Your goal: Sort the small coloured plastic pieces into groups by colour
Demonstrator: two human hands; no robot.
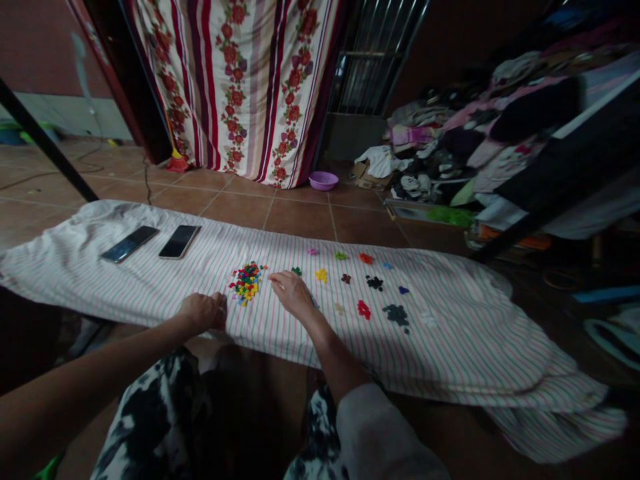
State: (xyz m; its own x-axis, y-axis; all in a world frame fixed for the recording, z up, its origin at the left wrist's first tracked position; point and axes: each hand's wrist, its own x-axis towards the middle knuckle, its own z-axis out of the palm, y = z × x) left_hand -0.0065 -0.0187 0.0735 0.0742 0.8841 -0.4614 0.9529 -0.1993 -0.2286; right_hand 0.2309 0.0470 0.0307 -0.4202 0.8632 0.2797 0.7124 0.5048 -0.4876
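A mixed heap of small coloured pieces (246,283) lies on the striped cloth, between my two hands. My right hand (290,290) is just right of it, thumb and fingertips pinched together; whatever they hold is too small to name. My left hand (203,311) rests at the cloth's near edge, its fingers curled and their contents hidden. Right of my right hand lie small one-colour groups, among them yellow pieces (321,275), red pieces (364,309), black pieces (375,283) and dark grey pieces (397,315). Green pieces (297,271) sit just beyond my right knuckles.
Two phones (131,244) (180,241) lie on the left of the striped cloth (450,360). Beyond it, a purple basin (323,180) stands on the tiled floor by a flowered curtain (260,87). Clothes and shoes are heaped at right. Dark poles slant on both sides.
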